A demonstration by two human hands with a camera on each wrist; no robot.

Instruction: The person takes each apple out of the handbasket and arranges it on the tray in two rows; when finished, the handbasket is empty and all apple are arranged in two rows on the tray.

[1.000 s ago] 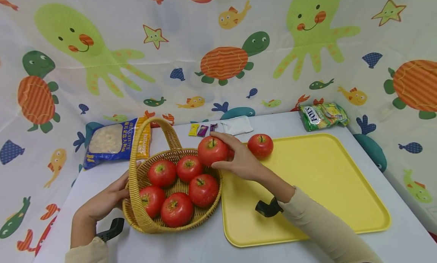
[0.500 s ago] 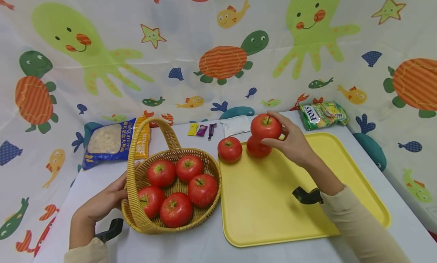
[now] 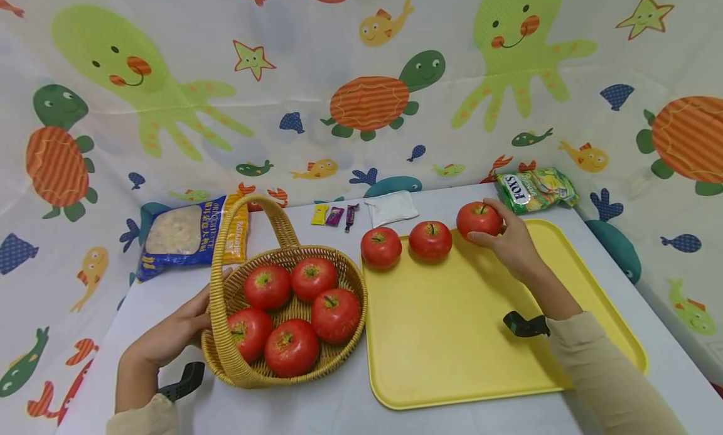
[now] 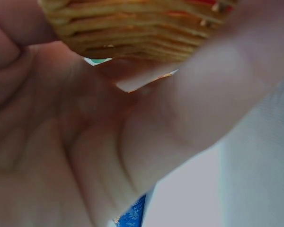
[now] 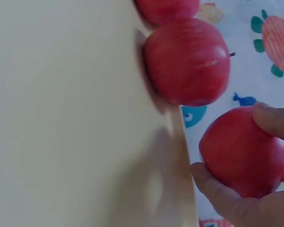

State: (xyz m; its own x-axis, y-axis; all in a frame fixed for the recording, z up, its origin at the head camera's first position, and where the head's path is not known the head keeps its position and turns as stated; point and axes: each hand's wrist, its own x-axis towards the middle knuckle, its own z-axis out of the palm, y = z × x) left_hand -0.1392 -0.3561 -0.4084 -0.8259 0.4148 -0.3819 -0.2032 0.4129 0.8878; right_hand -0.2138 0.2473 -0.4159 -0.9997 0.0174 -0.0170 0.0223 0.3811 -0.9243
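My right hand [image 3: 514, 243] grips a red apple [image 3: 477, 220] over the far edge of the yellow tray [image 3: 440, 341]. In the right wrist view, thumb and fingers curl round that apple [image 5: 246, 151], and its shadow falls on the tray. Two more apples sit on the tray's far left part, one at the corner [image 3: 381, 247] and one beside it [image 3: 430, 240]. My left hand [image 3: 177, 325] holds the left side of a wicker basket [image 3: 243, 372] with a tall handle. Several apples [image 3: 292, 347] lie inside. The left wrist view shows the basket's woven wall [image 4: 132, 38] between thumb and fingers.
Behind the basket lies a blue and orange pasta bag [image 3: 192, 234]. Small wrapped candies [image 3: 334, 216] and a white packet [image 3: 391, 208] lie along the back. A green snack bag [image 3: 535, 190] lies behind the tray. A patterned cloth [image 3: 361, 140] rises around the table.
My right hand has carried an apple from above the basket's right rim rightward across the tray, then lowered it. An apple at the tray's corner has come into view. My left hand stays at the basket.
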